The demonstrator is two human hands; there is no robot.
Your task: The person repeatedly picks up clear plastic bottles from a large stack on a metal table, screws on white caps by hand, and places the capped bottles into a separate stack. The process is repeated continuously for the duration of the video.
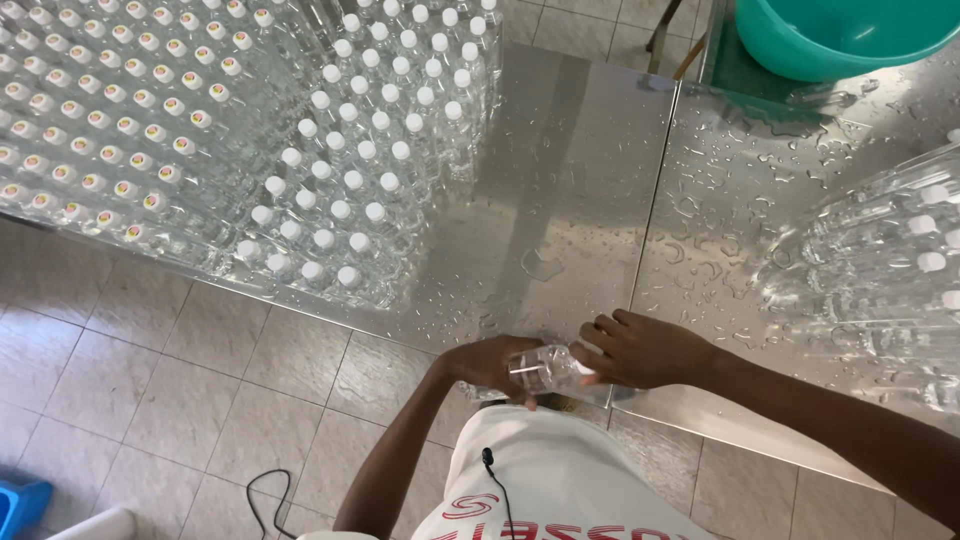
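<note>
A clear plastic bottle (548, 370) lies sideways in both my hands at the near edge of a wet steel table (560, 180). My left hand (490, 362) wraps the bottle's body. My right hand (640, 348) closes on the bottle's cap end, fingers over the white cap. Rows of upright clear bottles with white caps (370, 150) stand on the table's left half.
Several more capped bottles (900, 250) lie stacked at the right on a second wet steel table (760, 200). A teal basin (830, 35) sits at the back right. Beige floor tiles (180, 380) run below, with a blue object (20, 505) at bottom left.
</note>
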